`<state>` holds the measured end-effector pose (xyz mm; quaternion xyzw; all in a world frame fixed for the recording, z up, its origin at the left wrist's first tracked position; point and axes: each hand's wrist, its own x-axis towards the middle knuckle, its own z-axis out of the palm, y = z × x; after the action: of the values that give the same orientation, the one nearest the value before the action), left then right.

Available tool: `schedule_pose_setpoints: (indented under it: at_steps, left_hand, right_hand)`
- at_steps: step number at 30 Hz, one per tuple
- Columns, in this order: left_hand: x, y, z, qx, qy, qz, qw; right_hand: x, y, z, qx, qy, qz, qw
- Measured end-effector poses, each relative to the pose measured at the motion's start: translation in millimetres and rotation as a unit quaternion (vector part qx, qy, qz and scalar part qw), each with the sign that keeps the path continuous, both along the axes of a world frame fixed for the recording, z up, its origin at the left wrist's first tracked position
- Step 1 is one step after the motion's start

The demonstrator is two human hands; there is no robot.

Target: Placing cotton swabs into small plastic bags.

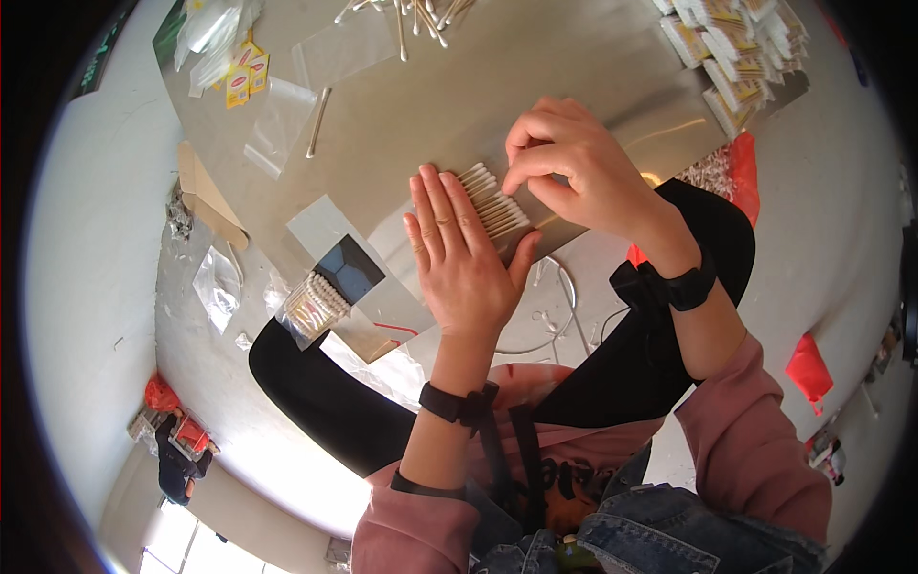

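A row of cotton swabs (494,199) lies side by side on the metal table (430,105), white tips showing. My left hand (462,258) rests flat over their left ends, fingers stretched out and thumb spread along the near side. At the right-hand tips, my right hand (579,172) has thumb and index finger pinched together. Whether a swab is between those fingertips is too small to tell. Left of my left hand, a clear bag packed with cotton swabs (314,308) sits at the table's near edge, beside a dark square (350,269) on a clear sheet.
Loose swabs (418,19) lie at the far edge; a few more (318,122) are beside flat clear bags (280,124). Small yellow cards (247,77) are far left. Packed swab bundles (736,57) are piled far right. Below the table hangs a red bag (745,177).
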<state>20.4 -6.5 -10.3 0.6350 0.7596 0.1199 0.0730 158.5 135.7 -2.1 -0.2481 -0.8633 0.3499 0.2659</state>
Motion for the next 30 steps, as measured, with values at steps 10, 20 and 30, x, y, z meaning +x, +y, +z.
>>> schedule_pose_setpoints:
  at_steps: [10, 20, 30]
  left_hand:
    - [0, 0, 0, 0.002, 0.005, -0.002, 1.0]
    - [0, 1, -1, 0.007, 0.001, -0.002, 1.0]
    - [-10, -17, 13, 0.25, -0.374, 0.16, 0.879]
  right_hand:
    - [-5, 1, -4, 0.01, 0.008, -0.016, 1.0]
    - [-9, 1, -6, 0.017, 0.014, -0.028, 0.999]
    - [-36, -20, -1, 0.004, 0.092, -0.137, 0.986]
